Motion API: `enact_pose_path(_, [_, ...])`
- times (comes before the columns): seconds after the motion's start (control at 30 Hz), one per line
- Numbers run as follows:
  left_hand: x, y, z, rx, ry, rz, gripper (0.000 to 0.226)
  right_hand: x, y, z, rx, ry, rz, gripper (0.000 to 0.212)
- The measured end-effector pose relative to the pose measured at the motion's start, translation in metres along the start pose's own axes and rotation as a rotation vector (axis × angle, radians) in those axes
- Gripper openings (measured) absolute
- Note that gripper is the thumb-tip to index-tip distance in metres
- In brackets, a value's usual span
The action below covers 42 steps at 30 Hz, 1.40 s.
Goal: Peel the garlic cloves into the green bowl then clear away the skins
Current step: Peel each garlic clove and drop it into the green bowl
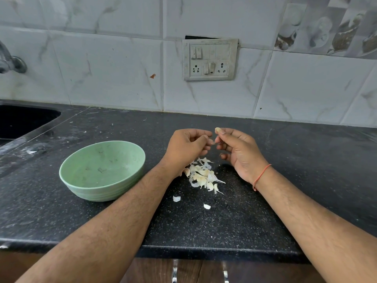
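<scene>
At the far left a metal tap (12, 62) is cut off by the frame edge, and below it my black sink (24, 119) shows only one corner. The dark speckled tabletop (255, 217) carries smears and white flecks near the sink. The green bowl (103, 170) stands on it, left of my forearm; I see a few faint marks inside but cannot tell whether any clove lies in it.

My left hand (186, 145) hovers above the tabletop with its fingers curled, and its fingertips seem to pinch a thin strip of skin (213, 142) that is too small to make out well. Beneath and between my wrists sits the pile of garlic cloves and skins (202, 175), partly hidden by my left wrist; cloves and papery bits blur together there. Two loose skin scraps (176, 198) lie nearer the tabletop's front edge.

My right hand (236, 149), with an orange thread on its wrist, grips a garlic clove (217, 130) between thumb and fingertips, only the clove's tip showing above them.

Behind, the wall is marble-look tile with a switch and socket plate (210, 60); patterned tiles fill the upper right corner. Wooden cabinet fronts with metal handles are cut off at the bottom.
</scene>
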<state>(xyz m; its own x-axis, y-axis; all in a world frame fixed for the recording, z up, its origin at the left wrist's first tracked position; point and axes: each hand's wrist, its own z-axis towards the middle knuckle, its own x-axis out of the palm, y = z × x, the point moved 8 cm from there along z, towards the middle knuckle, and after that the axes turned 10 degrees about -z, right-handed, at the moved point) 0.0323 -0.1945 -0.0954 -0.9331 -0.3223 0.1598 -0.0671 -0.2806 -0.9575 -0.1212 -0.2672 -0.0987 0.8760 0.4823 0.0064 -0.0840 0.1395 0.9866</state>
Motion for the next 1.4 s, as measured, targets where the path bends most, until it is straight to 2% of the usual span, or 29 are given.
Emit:
enact_pose_path(0.07, [-0.003,-0.005,-0.001,0.055,0.001,0.057,0.011,-0.001,0.000,0.000,0.003,0.000,-0.020,0.016])
enact_pose_path(0.2, [-0.003,-0.010,-0.003,0.091,0.021,0.079,0.027,-0.003,-0.003,0.002,0.008,-0.007,-0.038,0.017])
enact_pose_path(0.33, [-0.004,-0.016,-0.003,0.155,-0.014,0.095,0.025,-0.003,-0.003,0.002,0.012,-0.008,-0.052,0.012])
enact_pose_path(0.6, [-0.001,-0.037,-0.013,0.432,-0.030,0.401,0.027,-0.001,-0.004,0.001,0.021,0.013,-0.080,0.010])
enact_pose_path(0.83, [0.000,-0.034,-0.013,0.427,-0.026,0.487,0.027,-0.003,0.002,-0.001,-0.045,0.020,-0.188,0.015])
enact_pose_path(1.03, [0.001,-0.031,-0.013,0.384,0.012,0.527,0.025,-0.006,0.007,-0.002,-0.091,0.013,-0.303,0.008])
enact_pose_path(1.2, [0.010,-0.028,-0.015,0.387,0.100,0.629,0.028,-0.003,0.003,-0.004,-0.022,0.049,-0.274,0.013])
enact_pose_path(1.4, [0.013,-0.026,-0.013,0.382,0.131,0.657,0.028,0.003,-0.003,-0.007,0.089,0.148,-0.170,0.023])
